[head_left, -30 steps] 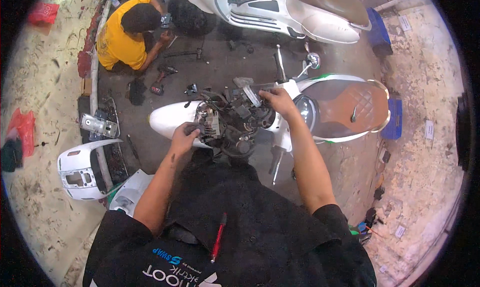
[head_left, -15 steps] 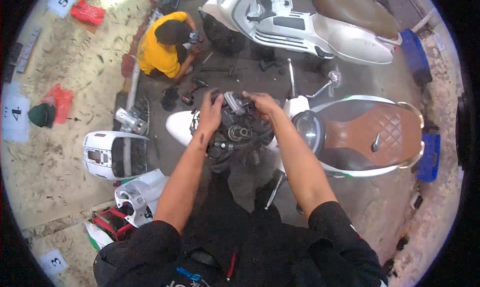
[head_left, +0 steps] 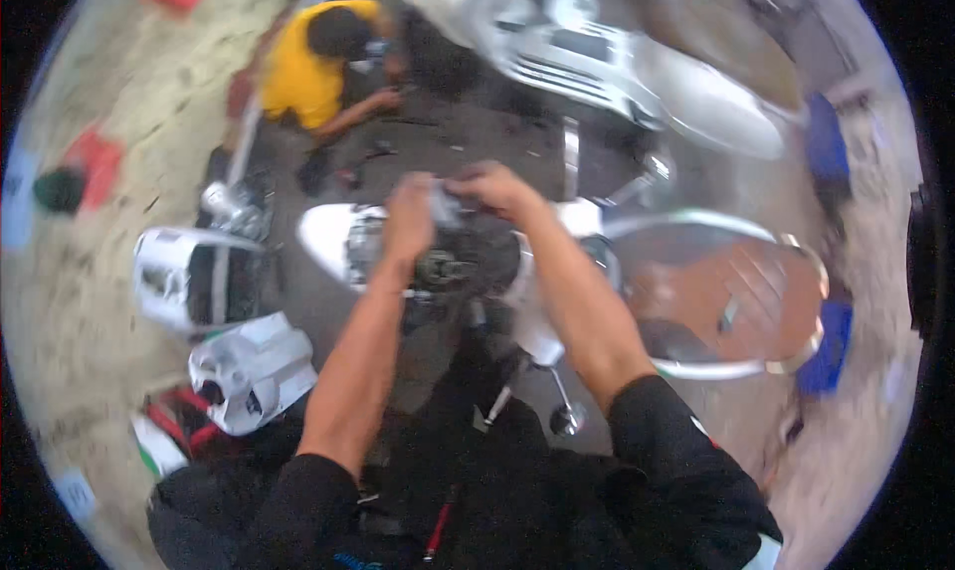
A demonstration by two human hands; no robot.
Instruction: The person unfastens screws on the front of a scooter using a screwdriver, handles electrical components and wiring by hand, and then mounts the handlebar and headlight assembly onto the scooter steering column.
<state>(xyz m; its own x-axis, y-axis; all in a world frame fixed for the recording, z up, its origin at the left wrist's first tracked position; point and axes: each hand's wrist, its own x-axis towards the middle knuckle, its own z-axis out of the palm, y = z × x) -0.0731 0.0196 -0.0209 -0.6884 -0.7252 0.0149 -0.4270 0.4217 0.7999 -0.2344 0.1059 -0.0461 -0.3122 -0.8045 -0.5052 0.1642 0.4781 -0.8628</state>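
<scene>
Motion blurs the whole view. My left hand [head_left: 409, 215] and my right hand [head_left: 491, 188] meet over the stripped front of a white scooter. Between them is a small silver-grey part [head_left: 445, 205], whose kind I cannot make out. The left fingers close on its left side, and the right fingertips pinch at its upper edge. Just below lie the dark exposed mechanism and cables [head_left: 448, 265] of the scooter. Its white front fender [head_left: 322, 235] points left, and its brown quilted seat [head_left: 741, 286] is to the right with a small tool [head_left: 728, 313] on it.
A person in a yellow shirt [head_left: 310, 73] crouches at the far left, beside a second white scooter [head_left: 587, 58]. White body panels [head_left: 254, 371] and a white frame-like cover [head_left: 164, 282] lie at left. Blue crates [head_left: 826, 346] stand at right. Mirror stalks [head_left: 570, 157] stick out from the handlebar.
The view has shifted and blurred, so most things sit further left. Both hands have come closer together around the grey part. The yellow-shirted person's arm has moved.
</scene>
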